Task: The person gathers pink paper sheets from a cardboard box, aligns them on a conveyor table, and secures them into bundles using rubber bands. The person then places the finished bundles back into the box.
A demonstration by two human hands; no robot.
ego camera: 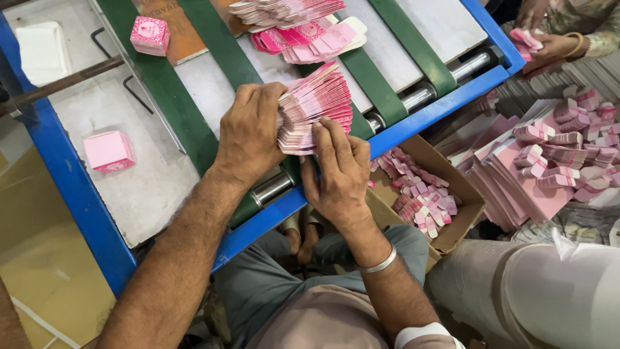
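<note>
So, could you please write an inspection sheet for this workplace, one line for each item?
Surface: grey machine table with green belts and a blue frame.
Job's things: stack of pink flat cartons, fanned, held between both hands.
Clutter: two folded pink boxes; more pink flats up the belt; cardboard box of bundles; piles at the right.
Grippers: left hand grips the stack's side; right hand presses its near edge.
Cables: nothing seen.
Surroundings: another person's hands hold pink flats at the top right.
</note>
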